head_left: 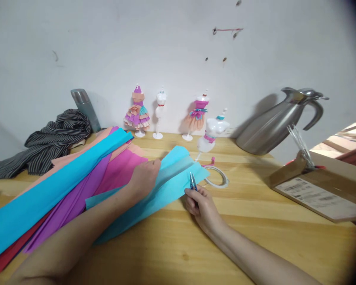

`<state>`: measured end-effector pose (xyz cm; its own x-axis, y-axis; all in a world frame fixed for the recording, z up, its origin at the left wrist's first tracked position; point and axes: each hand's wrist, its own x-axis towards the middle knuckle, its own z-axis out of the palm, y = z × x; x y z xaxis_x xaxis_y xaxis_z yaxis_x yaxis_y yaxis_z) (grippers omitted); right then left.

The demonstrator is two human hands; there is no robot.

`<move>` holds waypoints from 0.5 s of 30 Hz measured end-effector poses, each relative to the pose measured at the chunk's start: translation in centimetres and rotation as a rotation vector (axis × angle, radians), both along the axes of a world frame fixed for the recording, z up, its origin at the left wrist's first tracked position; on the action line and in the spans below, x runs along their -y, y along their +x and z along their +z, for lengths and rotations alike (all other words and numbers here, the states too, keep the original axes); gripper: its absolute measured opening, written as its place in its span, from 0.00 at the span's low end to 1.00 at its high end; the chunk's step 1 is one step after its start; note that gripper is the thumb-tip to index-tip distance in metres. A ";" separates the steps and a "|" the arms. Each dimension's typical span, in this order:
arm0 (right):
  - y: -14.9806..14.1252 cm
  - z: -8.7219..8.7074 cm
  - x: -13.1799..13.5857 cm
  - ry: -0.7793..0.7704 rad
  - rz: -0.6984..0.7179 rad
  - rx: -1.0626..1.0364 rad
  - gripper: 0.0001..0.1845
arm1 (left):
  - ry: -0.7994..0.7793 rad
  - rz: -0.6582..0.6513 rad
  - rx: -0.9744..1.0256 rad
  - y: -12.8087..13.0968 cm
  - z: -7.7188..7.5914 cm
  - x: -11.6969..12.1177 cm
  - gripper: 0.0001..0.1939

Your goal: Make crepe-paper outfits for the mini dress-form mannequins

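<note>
At the centre of the frame, one left hand [145, 178] curls over one turquoise sheet [170, 183], fingertips hidden, so I cannot tell whether it grips; one right hand [203, 206] is closed around one pair of small scissors [193, 181]. Several folded coloured papers [62, 182] fill the left; at right are one tape roll [224, 182] and one cardboard box [332, 182]. Four mannequins [216, 128] and one steel jug [269, 122] stand farther back on the pale wooden table [166, 253], before a spotted white wall [101, 51].

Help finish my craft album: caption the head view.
Left hand on light-blue paper, right hand holding small scissors near its edge, miniature mannequins behind.
</note>
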<state>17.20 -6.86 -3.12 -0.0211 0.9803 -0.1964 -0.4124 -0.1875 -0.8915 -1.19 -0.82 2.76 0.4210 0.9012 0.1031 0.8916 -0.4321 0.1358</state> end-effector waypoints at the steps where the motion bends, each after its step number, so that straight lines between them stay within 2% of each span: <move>1: 0.0 0.0 0.0 0.006 -0.003 -0.004 0.20 | 0.019 -0.027 -0.034 0.1 0.2 0.1 0.13; 4: 0.0 0.1 0.1 0.036 -0.021 -0.006 0.20 | 0.032 -0.122 -0.076 0.3 0.3 0.4 0.11; 6: 0.0 0.5 0.1 0.052 -0.028 0.002 0.20 | 0.007 -0.139 0.010 0.2 0.1 0.3 0.12; 11: 0.1 1.6 0.2 0.066 -0.064 0.015 0.21 | -0.093 -0.061 0.533 -0.6 -0.8 -0.8 0.11; 13: 0.1 1.8 0.1 0.065 -0.102 0.030 0.22 | -0.152 -0.056 0.684 -0.8 -1.1 -1.4 0.08; 15: 0.1 1.9 0.0 0.069 -0.142 0.039 0.22 | -0.220 -0.057 0.792 -0.9 -1.1 -1.7 0.11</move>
<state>17.30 -6.83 -1.24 0.1255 0.9840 -0.1262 -0.3952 -0.0671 -0.9161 -2.11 0.93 1.65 0.3429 0.9150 0.2125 0.4739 -0.3639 0.8019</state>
